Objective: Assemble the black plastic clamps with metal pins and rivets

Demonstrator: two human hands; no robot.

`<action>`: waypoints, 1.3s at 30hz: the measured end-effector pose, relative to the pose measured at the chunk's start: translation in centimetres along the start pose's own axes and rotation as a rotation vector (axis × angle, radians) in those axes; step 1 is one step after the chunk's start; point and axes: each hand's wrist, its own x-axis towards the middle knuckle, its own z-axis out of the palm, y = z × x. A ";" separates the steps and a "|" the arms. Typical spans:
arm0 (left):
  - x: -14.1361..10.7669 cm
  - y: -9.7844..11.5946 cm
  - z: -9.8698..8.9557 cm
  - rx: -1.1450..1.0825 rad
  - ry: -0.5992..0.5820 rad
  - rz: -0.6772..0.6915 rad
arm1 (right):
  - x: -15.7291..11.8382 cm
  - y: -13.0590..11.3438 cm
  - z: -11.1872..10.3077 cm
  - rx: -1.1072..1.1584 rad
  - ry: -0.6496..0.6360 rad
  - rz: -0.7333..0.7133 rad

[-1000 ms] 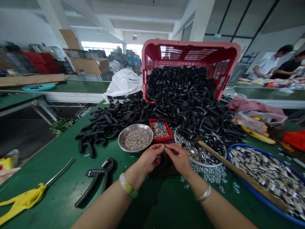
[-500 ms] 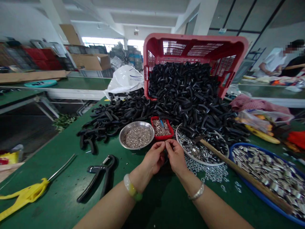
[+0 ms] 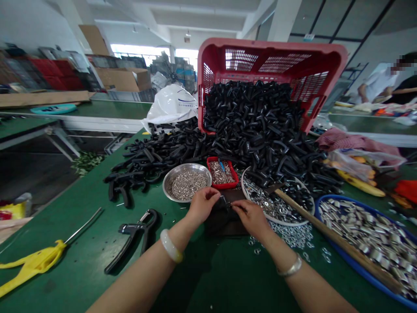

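My left hand [image 3: 202,205] is closed in a pinch beside a metal bowl [image 3: 167,190] full of small metal pieces. Whatever its fingertips hold is too small to make out. Facing it across a short gap, my right hand [image 3: 252,218] also pinches, with a tiny shiny bit at its fingertips that I cannot name. Beneath both hands lies a dark flat block [image 3: 228,228]. Just beyond them stands a red tray [image 3: 224,186] of small pins with a blue-handled tool in it. To the right is a white-rimmed basin [image 3: 276,219] of metal rings and black parts.
A red crate [image 3: 270,45] spills black handles [image 3: 254,126] over the table's back. A wooden-handled tool [image 3: 339,241] crosses the basin and a blue tub [image 3: 352,256] of metal sleeves. At left lie a hand gripper [image 3: 132,243] and a yellow tool [image 3: 39,265].
My hands have moved apart from touching fingertips: the left slightly up and left, the right to the right. The dark block and small shiny bits between them now show. The view shifted slightly.
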 end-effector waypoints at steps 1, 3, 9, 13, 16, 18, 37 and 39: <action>-0.1 -0.1 -0.2 0.094 -0.008 0.027 | -0.1 -0.1 0.2 -0.065 0.005 -0.036; -0.4 -0.1 -0.5 0.294 -0.033 0.072 | -0.2 -0.4 0.6 -0.209 0.024 -0.088; -1.8 1.0 -1.0 0.925 -0.081 0.198 | -0.9 -1.4 1.6 -0.617 0.016 -0.171; -2.1 0.7 -0.8 0.999 -0.096 0.247 | -0.8 -2.3 1.8 -0.723 -0.034 -0.169; -2.0 0.2 -0.8 0.964 -0.090 0.221 | -0.7 -2.6 1.7 -0.761 -0.056 -0.159; -2.0 0.0 -0.9 0.936 -0.079 0.214 | -0.6 -2.7 1.7 -0.788 -0.056 -0.148; -2.5 0.3 -1.5 0.841 -0.086 0.229 | 2.0 -3.8 1.2 -0.669 -0.154 -0.129; -2.4 0.2 -1.7 0.808 -0.085 0.222 | 2.1 -2.4 0.8 -0.423 -0.107 -0.034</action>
